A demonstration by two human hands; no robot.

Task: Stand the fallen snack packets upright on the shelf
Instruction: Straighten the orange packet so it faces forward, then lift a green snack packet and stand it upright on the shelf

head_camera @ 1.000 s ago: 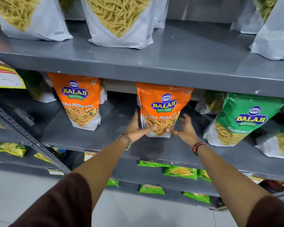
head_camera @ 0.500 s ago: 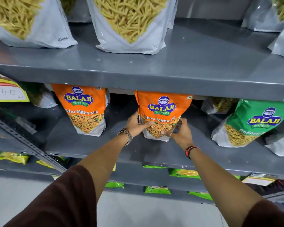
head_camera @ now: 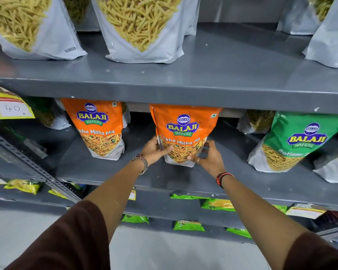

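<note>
We read "BALAJI WAFERS" and "Tikha Mitha Mix" on the orange packet (head_camera: 184, 133) that stands upright at the middle of the grey metal shelf (head_camera: 232, 172). Our left hand (head_camera: 153, 151) clasps its lower left edge and our right hand (head_camera: 209, 155) its lower right edge, fingers curled round the base, thumbs on the front. A second orange packet (head_camera: 98, 127) with the same wording stands to the left, apart from the first. To the right a green packet (head_camera: 297, 141) reads "BALAJI WAFERS" and "Ratlami", the rest hidden. On the shelf above, clear-fronted white pouches (head_camera: 142, 30) show thin yellow sticks; one bears the word "NAMKEEN". A yellow price tag (head_camera: 10, 109) at the left reads "40". Lower shelves carry small green sachets (head_camera: 187, 226), above a pale floor (head_camera: 12, 240).
</note>
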